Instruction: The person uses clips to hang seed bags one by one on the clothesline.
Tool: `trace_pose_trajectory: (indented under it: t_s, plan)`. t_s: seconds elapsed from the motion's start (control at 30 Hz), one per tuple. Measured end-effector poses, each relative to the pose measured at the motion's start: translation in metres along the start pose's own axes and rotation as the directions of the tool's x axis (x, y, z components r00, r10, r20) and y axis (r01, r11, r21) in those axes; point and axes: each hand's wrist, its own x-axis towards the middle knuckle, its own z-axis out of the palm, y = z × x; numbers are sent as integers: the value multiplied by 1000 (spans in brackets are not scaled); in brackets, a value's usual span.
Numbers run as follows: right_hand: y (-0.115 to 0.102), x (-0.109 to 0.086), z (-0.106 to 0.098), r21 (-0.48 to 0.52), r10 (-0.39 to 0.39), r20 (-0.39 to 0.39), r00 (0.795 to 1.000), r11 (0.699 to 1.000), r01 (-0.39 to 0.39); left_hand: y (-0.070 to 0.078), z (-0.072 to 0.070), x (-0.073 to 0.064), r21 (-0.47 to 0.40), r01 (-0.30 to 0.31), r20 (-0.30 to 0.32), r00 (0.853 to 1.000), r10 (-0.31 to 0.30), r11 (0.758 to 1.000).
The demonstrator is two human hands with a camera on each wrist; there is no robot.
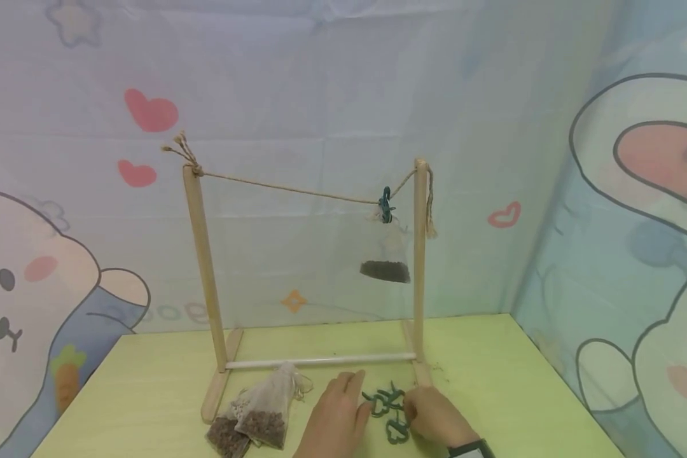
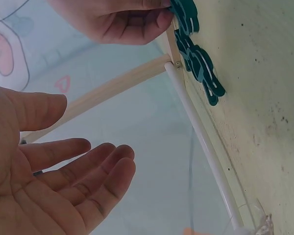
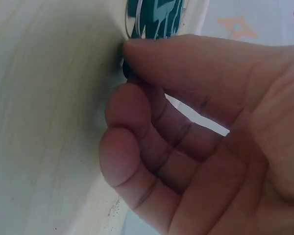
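My right hand pinches a dark green plastic clip between thumb and forefinger, low over the table, its other fingers curled. Several more green clips lie close together just left of that hand. My left hand is held beside them, fingers extended and thumb apart; nothing is in its palm in the left wrist view. To its left lie white mesh bags with brown granules in the bottom. Another green clip grips the rope, and a sheer bag with dark contents hangs from it.
A wooden frame stands on the pale yellow table, with a left post, a right post and a white crossbar low between them. The rope sags toward the right. Behind is a printed cloth backdrop.
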Motion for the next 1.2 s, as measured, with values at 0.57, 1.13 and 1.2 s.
trace_pose_trajectory:
  t_s: [0.57,1.13,1.2]
  plan:
    - [-33,-10,-29,46,-273,-124,954,959,281,-11,-23,1,-125,53,-13,998,-55,991]
    - [-67,-21,-36,123,-453,-332,827,849,514,-13,-28,2,-196,-107,-31,994,102,975]
    - [-67,-21,-35,126,-456,-350,818,843,524,-12,-28,1,-212,-106,-45,994,99,971]
